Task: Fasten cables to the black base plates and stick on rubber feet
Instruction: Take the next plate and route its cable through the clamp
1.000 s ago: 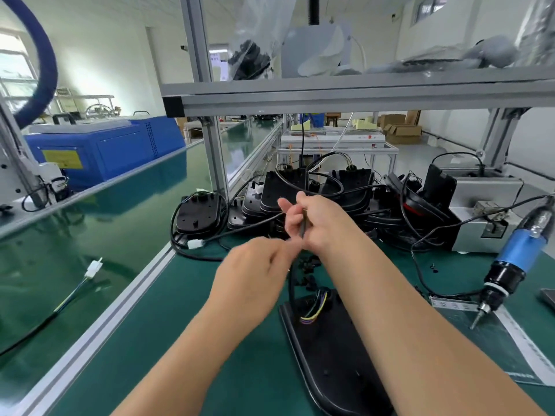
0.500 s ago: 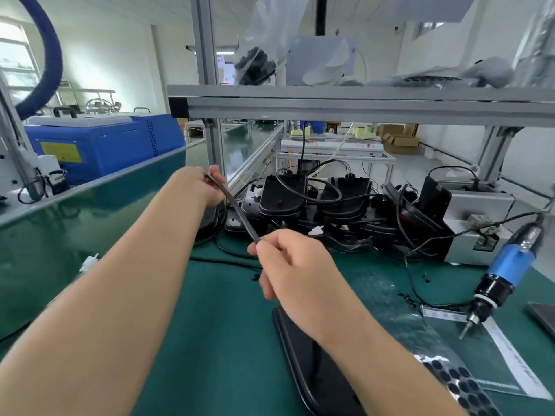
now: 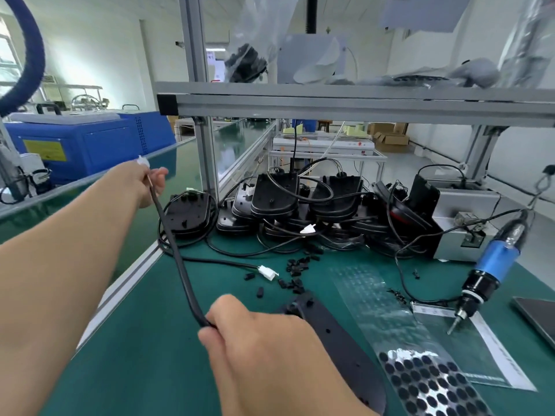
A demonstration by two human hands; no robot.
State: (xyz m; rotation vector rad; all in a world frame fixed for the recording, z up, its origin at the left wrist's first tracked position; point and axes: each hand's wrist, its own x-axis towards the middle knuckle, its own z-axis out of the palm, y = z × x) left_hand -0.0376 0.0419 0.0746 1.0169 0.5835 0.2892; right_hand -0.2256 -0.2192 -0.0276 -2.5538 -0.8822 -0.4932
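1. Pinching one end of the black cable (image 3: 177, 259), my left hand (image 3: 150, 183) is raised out to the left.
2. My right hand (image 3: 255, 334) grips the cable's near end, over the base plate (image 3: 339, 331) on the green mat (image 3: 144, 340).
3. Rubber feet (image 3: 420, 385) lie beside the plate, on its right.

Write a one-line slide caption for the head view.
Both hands stretch a black cable taut, left hand raised, right hand beside a black base plate on the green bench.
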